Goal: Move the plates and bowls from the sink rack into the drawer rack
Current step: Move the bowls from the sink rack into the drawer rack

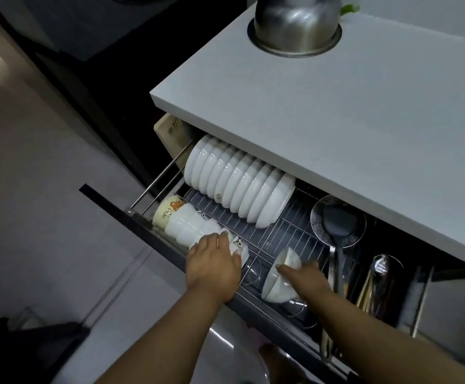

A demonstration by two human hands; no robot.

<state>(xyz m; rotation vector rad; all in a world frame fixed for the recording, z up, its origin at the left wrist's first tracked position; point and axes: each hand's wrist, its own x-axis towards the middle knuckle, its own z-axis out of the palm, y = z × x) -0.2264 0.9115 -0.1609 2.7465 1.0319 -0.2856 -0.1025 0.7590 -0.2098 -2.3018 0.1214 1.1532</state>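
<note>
The drawer rack [284, 234] is pulled out below the counter. A long row of white plates [237, 187] stands on edge at its back. Along the front left lies a row of white bowls [189, 225] on their sides, with a cream printed cup at the far end. My left hand [212, 261] holds the nearest bowl of that row, one with a cat print [238, 246]. My right hand [303, 278] holds a small stack of white bowls [278, 278] tilted on edge in the front middle of the rack.
A black ladle [336, 225] lies over a wire skimmer [318, 217] at the rack's right. Chopsticks and utensils stand in a holder [375, 286] further right. A steel pot [295, 23] sits on the grey counter [336, 120]. A wooden board [170, 134] stands at the drawer's left.
</note>
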